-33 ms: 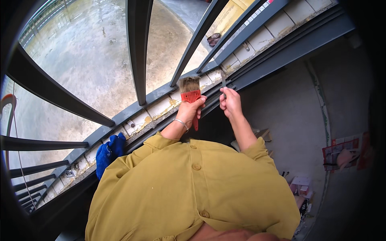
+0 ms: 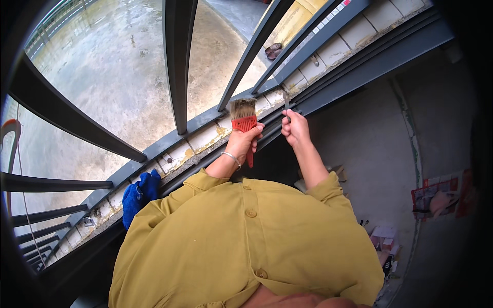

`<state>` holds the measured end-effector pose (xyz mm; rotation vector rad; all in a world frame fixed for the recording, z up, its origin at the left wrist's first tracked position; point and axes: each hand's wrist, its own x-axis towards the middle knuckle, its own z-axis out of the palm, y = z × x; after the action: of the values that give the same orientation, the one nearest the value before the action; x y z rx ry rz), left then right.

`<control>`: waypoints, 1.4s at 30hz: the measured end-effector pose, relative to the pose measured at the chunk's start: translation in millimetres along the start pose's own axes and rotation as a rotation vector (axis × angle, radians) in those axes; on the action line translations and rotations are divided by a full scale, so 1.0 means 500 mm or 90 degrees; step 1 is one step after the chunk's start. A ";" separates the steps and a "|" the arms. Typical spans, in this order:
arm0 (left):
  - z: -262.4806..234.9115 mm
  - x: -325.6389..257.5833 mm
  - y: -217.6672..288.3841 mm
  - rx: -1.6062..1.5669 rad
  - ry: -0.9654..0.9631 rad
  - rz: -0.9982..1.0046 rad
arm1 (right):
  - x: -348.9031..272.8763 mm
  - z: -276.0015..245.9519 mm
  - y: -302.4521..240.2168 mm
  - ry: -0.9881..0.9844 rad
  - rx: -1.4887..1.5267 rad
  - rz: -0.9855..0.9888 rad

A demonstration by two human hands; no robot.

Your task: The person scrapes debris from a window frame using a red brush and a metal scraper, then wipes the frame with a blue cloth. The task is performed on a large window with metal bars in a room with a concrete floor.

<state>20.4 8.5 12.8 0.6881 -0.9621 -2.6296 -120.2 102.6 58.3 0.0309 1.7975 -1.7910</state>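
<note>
My left hand (image 2: 243, 143) is closed round the red handle of a flat paintbrush (image 2: 243, 114), its dusty bristles pointing up toward the sill and bars. A bracelet circles that wrist. To its right, my right hand (image 2: 296, 128) pinches a narrow metal blade tool (image 2: 287, 104), perhaps a scraper or knife; its exact kind is unclear. The blade's tip is at the white-tiled sill (image 2: 275, 96), where rough, chipped patches show. Along the near side of the sill run the dark window-frame tracks (image 2: 334, 88).
Dark metal bars (image 2: 177, 66) rise beyond the sill. A blue cloth (image 2: 141, 194) lies on the sill at left. Outside are a concrete yard (image 2: 123, 66) and a pair of dark shoes (image 2: 273, 50). Inside at right, a red-and-white bag (image 2: 436, 197) hangs by the wall.
My right hand and the blade tool have shifted very slightly. The paintbrush in my left hand has stayed almost in place.
</note>
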 end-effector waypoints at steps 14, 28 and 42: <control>0.002 -0.007 0.006 -0.019 -0.005 -0.026 | 0.185 0.028 0.000 0.251 -0.008 0.072; -0.001 0.000 0.002 -0.022 -0.012 -0.027 | 0.166 0.026 0.020 0.135 -0.185 0.019; -0.001 0.000 -0.001 -0.026 -0.014 -0.021 | 0.179 0.017 0.011 0.101 -0.239 0.013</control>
<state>20.4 8.4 12.2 0.6730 -0.9081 -2.6824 -188.2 60.9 16.4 0.0436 2.2127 -1.4442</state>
